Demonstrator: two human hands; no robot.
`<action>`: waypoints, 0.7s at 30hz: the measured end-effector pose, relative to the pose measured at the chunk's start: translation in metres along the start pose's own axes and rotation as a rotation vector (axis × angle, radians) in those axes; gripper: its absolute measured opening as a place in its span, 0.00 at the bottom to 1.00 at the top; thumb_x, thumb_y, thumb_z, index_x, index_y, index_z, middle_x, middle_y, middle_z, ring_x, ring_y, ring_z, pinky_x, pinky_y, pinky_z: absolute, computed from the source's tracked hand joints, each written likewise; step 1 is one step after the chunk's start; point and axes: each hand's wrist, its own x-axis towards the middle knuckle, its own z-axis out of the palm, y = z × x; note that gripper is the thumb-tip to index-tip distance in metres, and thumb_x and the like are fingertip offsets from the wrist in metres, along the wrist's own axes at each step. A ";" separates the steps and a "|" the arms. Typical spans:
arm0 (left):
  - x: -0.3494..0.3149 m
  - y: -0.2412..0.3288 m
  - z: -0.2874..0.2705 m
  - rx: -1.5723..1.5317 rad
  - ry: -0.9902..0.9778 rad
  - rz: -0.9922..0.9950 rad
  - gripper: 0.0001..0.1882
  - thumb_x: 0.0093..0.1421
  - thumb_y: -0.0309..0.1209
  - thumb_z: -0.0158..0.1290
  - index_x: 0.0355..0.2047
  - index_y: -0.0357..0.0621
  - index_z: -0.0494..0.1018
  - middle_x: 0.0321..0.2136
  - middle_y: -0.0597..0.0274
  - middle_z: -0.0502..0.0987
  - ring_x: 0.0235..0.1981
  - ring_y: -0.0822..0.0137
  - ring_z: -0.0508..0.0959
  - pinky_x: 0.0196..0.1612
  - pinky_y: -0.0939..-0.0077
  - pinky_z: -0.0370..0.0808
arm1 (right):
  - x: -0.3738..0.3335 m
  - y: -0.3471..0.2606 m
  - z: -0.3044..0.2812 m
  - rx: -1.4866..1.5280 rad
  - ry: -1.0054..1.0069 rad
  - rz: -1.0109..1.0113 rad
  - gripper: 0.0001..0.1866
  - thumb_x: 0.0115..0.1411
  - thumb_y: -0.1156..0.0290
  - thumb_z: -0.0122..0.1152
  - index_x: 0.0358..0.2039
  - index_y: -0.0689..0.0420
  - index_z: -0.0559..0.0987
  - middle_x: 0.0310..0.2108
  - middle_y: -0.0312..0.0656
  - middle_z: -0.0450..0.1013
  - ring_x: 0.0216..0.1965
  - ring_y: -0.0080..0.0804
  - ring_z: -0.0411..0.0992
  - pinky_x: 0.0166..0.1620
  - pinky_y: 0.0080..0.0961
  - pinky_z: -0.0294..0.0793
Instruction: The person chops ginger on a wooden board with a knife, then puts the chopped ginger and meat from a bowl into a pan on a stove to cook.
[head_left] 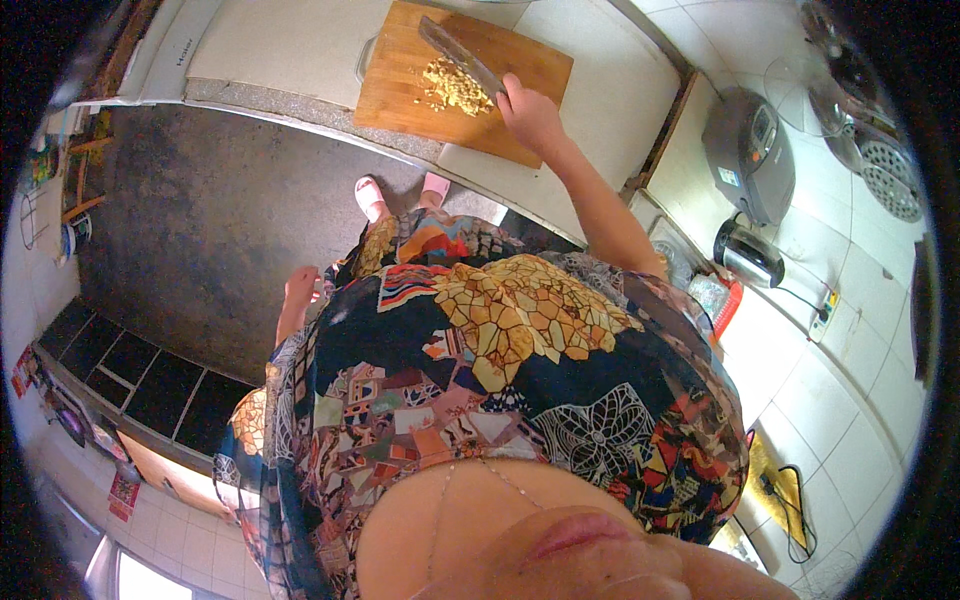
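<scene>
My right hand (530,118) is wrapped around the handle of a kitchen knife (460,55). The knife's broad dark blade slants up and left across a wooden cutting board (540,75). Just below the blade lies a loose heap of finely chopped pale yellow food (455,90), whose kind I cannot make out; small bits have strayed to its left. Down beside my dress, away from the counter, hangs my left hand (300,287). It holds nothing that I can see, and its fingers look loosely bent and apart.
The board rests on a pale counter (270,55) with a speckled front edge. To the right stand a grey rice cooker (750,155), a kettle (750,252) and a red basket (728,308). A perforated skimmer (890,190) hangs on the tiled wall. Dark floor (190,220) extends left.
</scene>
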 end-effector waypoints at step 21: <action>-0.002 0.014 0.011 -0.276 0.020 -0.262 0.17 0.58 0.43 0.45 0.35 0.41 0.73 0.28 0.62 0.77 0.15 0.71 0.74 0.17 0.77 0.72 | 0.009 -0.003 0.031 0.084 -0.022 -0.005 0.12 0.60 0.63 0.44 0.35 0.60 0.64 0.24 0.58 0.71 0.28 0.58 0.70 0.32 0.52 0.67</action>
